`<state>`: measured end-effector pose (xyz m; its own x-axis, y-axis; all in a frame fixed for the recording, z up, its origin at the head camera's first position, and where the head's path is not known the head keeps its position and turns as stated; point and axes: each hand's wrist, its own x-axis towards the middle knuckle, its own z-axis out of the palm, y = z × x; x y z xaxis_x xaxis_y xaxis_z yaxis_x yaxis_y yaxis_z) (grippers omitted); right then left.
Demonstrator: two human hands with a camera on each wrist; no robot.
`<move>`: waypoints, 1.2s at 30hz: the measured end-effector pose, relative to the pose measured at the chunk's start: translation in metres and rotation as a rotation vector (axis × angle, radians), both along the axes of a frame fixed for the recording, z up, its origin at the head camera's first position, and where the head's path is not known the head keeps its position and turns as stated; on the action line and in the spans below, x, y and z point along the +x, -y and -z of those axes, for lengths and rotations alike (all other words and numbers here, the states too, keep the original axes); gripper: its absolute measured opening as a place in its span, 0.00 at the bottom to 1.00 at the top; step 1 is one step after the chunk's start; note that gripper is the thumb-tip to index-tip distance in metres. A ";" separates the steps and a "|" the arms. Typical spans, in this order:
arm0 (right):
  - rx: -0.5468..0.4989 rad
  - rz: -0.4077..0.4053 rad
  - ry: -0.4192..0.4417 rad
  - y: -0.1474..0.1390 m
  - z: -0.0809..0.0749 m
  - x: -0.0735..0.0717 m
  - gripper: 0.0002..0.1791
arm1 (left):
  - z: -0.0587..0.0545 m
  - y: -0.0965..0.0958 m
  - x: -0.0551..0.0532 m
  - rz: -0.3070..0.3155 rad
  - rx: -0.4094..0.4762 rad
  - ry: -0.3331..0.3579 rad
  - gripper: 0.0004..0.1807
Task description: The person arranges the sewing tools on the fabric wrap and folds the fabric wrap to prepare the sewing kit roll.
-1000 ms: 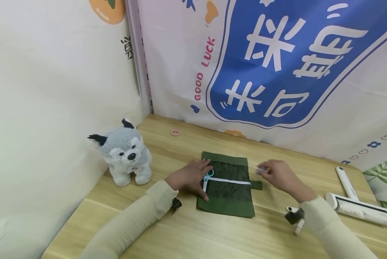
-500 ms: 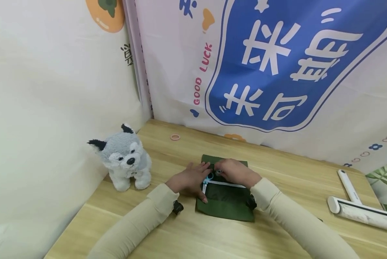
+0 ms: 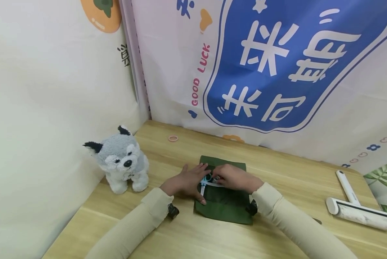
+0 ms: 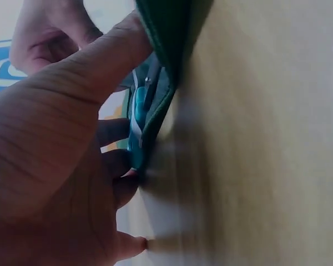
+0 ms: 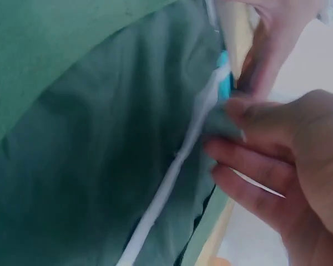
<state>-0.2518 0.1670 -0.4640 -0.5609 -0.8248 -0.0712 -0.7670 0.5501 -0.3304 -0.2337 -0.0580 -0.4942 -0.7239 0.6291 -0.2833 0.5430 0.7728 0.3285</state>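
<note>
A dark green fabric roll pouch [image 3: 224, 214] lies unfolded on the table, with a white elastic strap [image 5: 165, 191] across its inside. Scissors with light blue handles [image 3: 203, 184] sit under the strap near the pouch's left edge. My left hand [image 3: 188, 182] rests spread over that edge, thumb toward the front and fingers toward the back, beside the scissors. My right hand [image 3: 233, 177] reaches over the pouch and pinches a small pale round thing [image 3: 216, 178] at the strap, just right of the scissor handles. Fingers cover most of this small thing, so I cannot tell its kind.
A grey and white plush husky [image 3: 123, 162] stands at the left of the wooden table [image 3: 193, 244]. A pink ring [image 3: 172, 138] lies behind the pouch. At the right is a white lint roller [image 3: 361, 214]. A printed cloth [image 3: 167, 82] hangs along the back.
My right hand has come from right of the pouch to the strap beside the scissors, carrying the small pale thing. The left hand has stayed on the pouch's left edge.
</note>
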 end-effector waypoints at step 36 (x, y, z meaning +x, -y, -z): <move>-0.115 0.330 0.319 0.006 0.020 -0.017 0.23 | -0.009 0.001 0.000 0.021 -0.021 0.035 0.66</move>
<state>-0.2692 0.1607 -0.4842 -0.7592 -0.6189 -0.2013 -0.4077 0.6933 -0.5942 -0.2337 -0.0587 -0.4848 -0.7001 0.6375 -0.3216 0.5476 0.7684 0.3311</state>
